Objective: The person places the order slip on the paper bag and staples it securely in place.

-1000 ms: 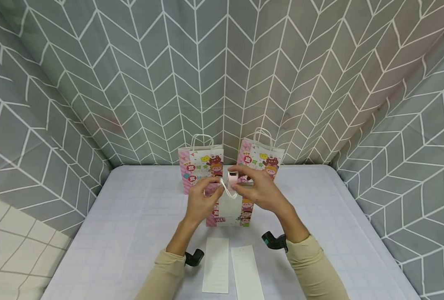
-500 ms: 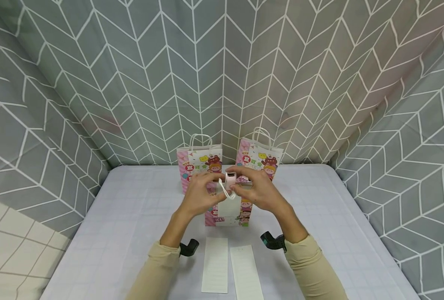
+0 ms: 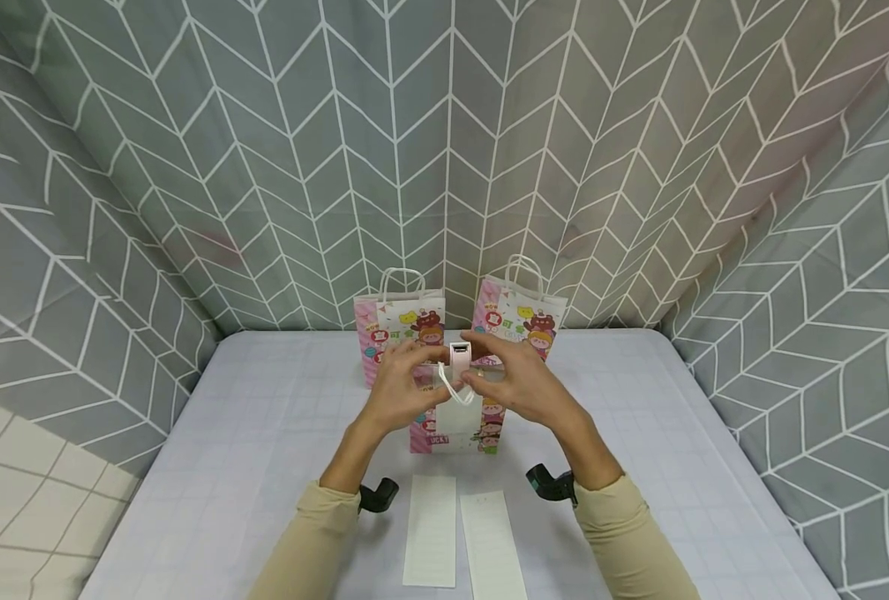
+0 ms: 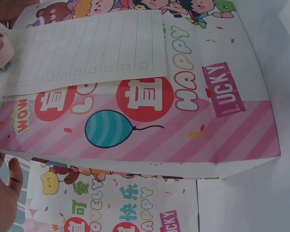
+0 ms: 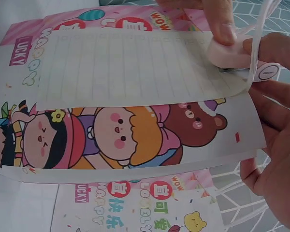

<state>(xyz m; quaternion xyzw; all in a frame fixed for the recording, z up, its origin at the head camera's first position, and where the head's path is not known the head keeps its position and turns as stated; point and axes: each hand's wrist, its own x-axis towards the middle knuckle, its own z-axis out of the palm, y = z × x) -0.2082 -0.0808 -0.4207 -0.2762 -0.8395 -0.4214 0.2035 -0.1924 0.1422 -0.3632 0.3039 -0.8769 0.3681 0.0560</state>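
My left hand (image 3: 399, 387) and right hand (image 3: 522, 379) meet at the top of a front gift bag (image 3: 423, 437), pinching a small pink stapler (image 3: 460, 360) from both sides. In the right wrist view the stapler (image 5: 224, 54) sits over the upper end of a checklist paper strip (image 5: 111, 72). That strip lies flat along the bag's printed front (image 5: 113, 128). The white cord handle (image 3: 450, 383) hangs forward beside the stapler. A thumb presses on the stapler, while other fingers of the right hand (image 5: 280, 125) reach behind the bag, partly hidden.
Two matching bags stand behind, a left bag (image 3: 372, 325) and a right bag (image 3: 492, 308), handles up. Nearer me lie a left paper strip (image 3: 429, 533) and a right paper strip (image 3: 492, 546) on the white tablecloth (image 3: 264, 433). A patterned curtain (image 3: 422, 167) encloses the table.
My left hand has moved from pinching the cord handle to the stapler's left side. The stapler shifts slightly left, and the right hand's fingers now sit more along its right side.
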